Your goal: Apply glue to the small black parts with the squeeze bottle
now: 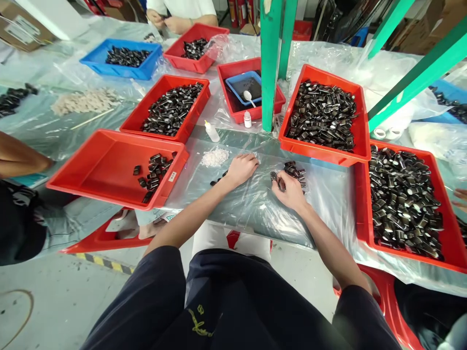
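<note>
My right hand (289, 190) is closed, its thumb and fingers pinching a small glossy black piece (273, 177). Just beyond it lies a small pile of the same black pieces (296, 171), partly covered by the hand. My left hand (241, 168) rests palm down on the plastic-covered table, its fingers stretched forward; whether a tiny bit lies under the fingertips is hidden. Beside it is a heap of small white bits (215, 157). A few dark pieces (216, 182) show next to my left wrist. Farther back stands a white squeeze bottle (211, 131).
Red trays of black pieces stand right (363, 209), back right (321, 156) and back left (160, 134); a partly filled one (91, 167) is at left. A small bottle (247, 119), a white spoon (249, 97) and a green post (270, 73) stand ahead. Other people sit around.
</note>
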### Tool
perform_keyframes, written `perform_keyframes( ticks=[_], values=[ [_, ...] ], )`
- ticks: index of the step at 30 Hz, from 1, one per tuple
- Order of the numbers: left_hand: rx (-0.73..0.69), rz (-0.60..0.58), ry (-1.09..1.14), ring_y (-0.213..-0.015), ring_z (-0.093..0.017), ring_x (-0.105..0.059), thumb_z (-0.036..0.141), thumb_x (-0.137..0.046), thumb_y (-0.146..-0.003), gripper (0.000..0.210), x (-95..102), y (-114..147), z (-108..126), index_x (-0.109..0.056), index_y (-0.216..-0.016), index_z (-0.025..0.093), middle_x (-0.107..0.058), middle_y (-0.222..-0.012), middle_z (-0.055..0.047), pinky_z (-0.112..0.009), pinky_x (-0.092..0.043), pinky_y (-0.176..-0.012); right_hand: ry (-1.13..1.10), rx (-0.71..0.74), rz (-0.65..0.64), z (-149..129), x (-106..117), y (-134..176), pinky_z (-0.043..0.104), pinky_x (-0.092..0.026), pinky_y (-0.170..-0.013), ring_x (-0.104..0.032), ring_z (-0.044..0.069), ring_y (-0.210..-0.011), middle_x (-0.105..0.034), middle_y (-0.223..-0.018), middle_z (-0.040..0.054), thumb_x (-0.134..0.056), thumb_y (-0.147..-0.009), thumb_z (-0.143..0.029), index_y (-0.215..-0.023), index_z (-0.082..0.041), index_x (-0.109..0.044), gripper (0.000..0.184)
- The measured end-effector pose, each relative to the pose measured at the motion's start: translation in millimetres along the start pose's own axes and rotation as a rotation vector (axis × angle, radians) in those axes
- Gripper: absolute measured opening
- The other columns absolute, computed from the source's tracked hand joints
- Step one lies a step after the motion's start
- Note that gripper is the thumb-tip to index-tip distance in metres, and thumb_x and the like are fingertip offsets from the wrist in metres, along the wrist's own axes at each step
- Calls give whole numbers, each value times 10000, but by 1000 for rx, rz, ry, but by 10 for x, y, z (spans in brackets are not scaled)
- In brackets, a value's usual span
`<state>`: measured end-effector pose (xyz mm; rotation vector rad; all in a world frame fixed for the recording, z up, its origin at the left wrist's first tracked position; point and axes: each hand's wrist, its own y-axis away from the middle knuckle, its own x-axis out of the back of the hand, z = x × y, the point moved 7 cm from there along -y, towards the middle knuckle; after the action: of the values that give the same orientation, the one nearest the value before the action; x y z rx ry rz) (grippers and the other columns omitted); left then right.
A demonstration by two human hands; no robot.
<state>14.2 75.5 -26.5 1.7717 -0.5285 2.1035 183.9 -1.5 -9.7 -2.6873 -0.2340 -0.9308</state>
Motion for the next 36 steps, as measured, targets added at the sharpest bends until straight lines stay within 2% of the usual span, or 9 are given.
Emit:
perform_keyframes(
  ticks=[3,6,9,12,16,19,24,30,36],
  values=[
    [26,66,65,-1099,-320,-754,208,-562,-996,212,57,40,20,-771,-996,171,-796,-1113,-166,-448,-541,-969,-53,-24,-4,15,4,-6,310,-367,-632,-475,156,-580,-488,-641,-44,-564,-907,-327,-812,-263,-439,170],
    [128,184,379,-951,-256,-769,225,-613,-945,142,200,165,6,-742,-995,195,-813,-983,-95,-386,-567,-881,-195,-49,-26,37,-25,-11,304,-387,-616,-468,147,-559,-480,-612,-61,-619,-893,-361,-834,-265,-468,188],
    [151,267,780,-816,-187,-744,335,-671,-928,169,337,317,70,-735,-994,193,-809,-909,-54,-297,-543,-709,-464,-121,-64,91,-95,-11,287,-378,-551,-489,136,-554,-615,-689,-40,-683,-896,-474,-890,-269,-496,277],
    [118,292,953,-785,-167,-719,408,-739,-893,235,445,414,173,-776,-959,185,-816,-922,-65,-284,-527,-676,-662,-179,-84,128,-154,-10,285,-416,-538,-554,142,-586,-739,-825,10,-731,-885,-592,-960,-265,-546,383],
    [117,284,1019,-855,-190,-742,441,-766,-893,267,491,459,215,-823,-977,195,-833,-989,-86,-301,-544,-702,-737,-177,-78,133,-168,-24,313,-532,-611,-679,181,-711,-777,-903,43,-770,-858,-673,-1067,-251,-649,486],
    [105,283,1016,-841,-190,-739,462,-772,-901,278,507,478,216,-844,-971,204,-830,-955,-85,-302,-545,-692,-739,-164,-65,146,-161,-35,322,-566,-639,-712,193,-766,-788,-939,56,-773,-858,-683,-1097,-242,-692,509],
    [151,305,1067,-738,-177,-724,484,-816,-854,296,510,527,138,-854,-924,199,-821,-856,-66,-307,-573,-681,-684,-159,-49,195,-166,-32,320,-534,-593,-701,199,-748,-782,-926,56,-760,-865,-692,-1087,-243,-723,502],
    [196,257,1145,-686,-173,-732,467,-831,-836,296,452,567,70,-822,-892,176,-807,-790,-54,-311,-599,-684,-689,-153,-60,198,-198,-11,327,-541,-600,-730,216,-786,-779,-938,57,-766,-873,-671,-1088,-243,-725,480],
    [128,223,1062,-858,-196,-753,434,-794,-883,254,441,561,114,-841,-958,196,-834,-991,-93,-299,-574,-679,-629,-140,-60,206,-196,-9,326,-513,-576,-703,196,-733,-782,-944,50,-750,-882,-688,-1094,-244,-723,492]
  ],
)
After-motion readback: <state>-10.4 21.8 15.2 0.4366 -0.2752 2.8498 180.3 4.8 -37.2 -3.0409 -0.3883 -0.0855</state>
